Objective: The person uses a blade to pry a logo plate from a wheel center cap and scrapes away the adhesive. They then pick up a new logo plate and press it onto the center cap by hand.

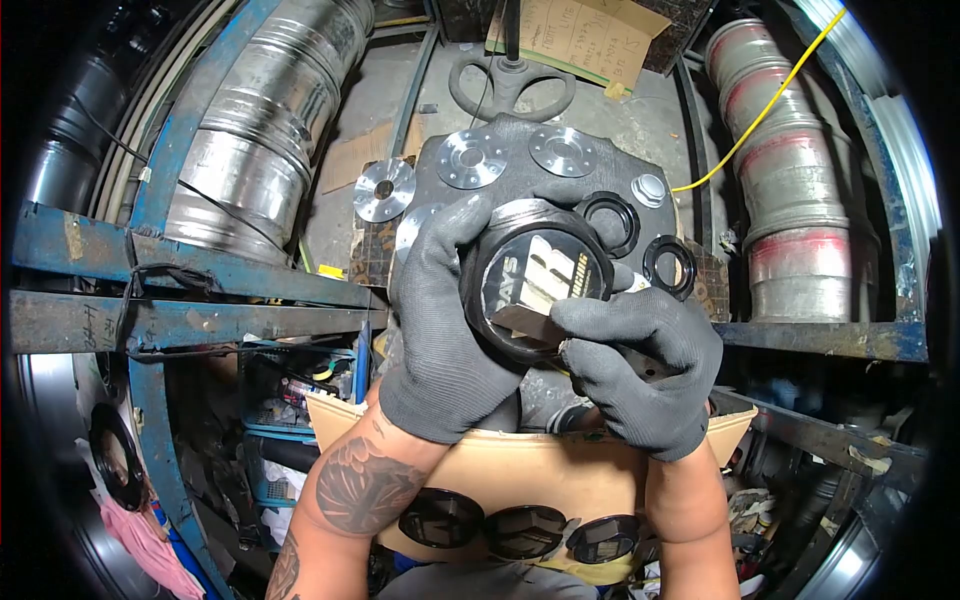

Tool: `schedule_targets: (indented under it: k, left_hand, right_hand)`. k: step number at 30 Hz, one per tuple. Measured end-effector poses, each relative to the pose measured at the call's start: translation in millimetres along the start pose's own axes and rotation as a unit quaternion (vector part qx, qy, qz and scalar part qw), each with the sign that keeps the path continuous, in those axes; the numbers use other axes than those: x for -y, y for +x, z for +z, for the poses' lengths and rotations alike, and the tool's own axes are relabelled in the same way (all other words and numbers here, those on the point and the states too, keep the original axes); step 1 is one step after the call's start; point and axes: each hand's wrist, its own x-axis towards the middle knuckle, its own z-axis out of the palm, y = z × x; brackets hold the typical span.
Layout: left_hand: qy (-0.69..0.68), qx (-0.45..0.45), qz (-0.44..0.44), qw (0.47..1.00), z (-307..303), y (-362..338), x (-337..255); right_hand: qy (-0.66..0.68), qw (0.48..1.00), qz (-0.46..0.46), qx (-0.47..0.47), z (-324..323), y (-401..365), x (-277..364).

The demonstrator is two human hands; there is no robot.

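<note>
My left hand (440, 310), in a dark grey knit glove, is wrapped round the side of a round black cap (478, 292) with a thick rim. A black label (512, 268) with large pale lettering covers its face, and a bright metal edge shows at its top. My right hand (645, 360), gloved alike, pinches a small flat blade-like piece (525, 324) between thumb and fingers. That piece lies against the label's lower edge. Just beyond my hands are silver flanged discs (471, 158), black rings (668, 266) and a silver plug (648, 190) on a grey cloth-covered surface (515, 133).
An open cardboard box (500, 462) sits below my forearms, near several glossy black discs (525, 531). Metal drums (240, 160) lie stacked left, with more drums (795, 190) at right. Blue steel beams (200, 325) cross the left side. A yellow cord (760, 120) hangs at right.
</note>
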Motion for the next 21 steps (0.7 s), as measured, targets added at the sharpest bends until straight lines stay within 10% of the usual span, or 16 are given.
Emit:
schedule_targets:
  k: [5, 10, 14, 17, 20, 21]
  left_hand:
    - [0.006, -0.023, 0.025, 0.999, 8.4, -0.9, 1.9]
    - [0.033, -0.022, 0.041, 0.998, -1.0, 4.5, 2.9]
    - [0.137, -0.048, 0.130, 0.981, -6.0, 6.6, 6.2]
    - [0.301, -0.020, 0.240, 0.923, -2.5, 5.7, 16.1]
    - [0.681, 0.009, 0.397, 0.615, 6.3, 4.3, 18.8]
    - [0.681, 0.009, 0.407, 0.609, 7.8, 5.3, 23.8]
  right_hand:
    - [-0.047, 0.997, -0.062, 0.015, -3.6, 2.1, -2.6]
    - [0.286, 0.950, 0.015, -0.128, 0.4, -3.8, -7.1]
    - [0.062, 0.968, -0.035, -0.240, 1.8, 13.0, -22.3]
    - [0.155, 0.967, 0.060, -0.195, 15.6, 11.6, -13.9]
    - [0.248, 0.935, 0.117, -0.223, 20.3, 9.6, -23.0]
    - [0.299, 0.919, 0.138, -0.218, 17.6, 8.9, -23.8]
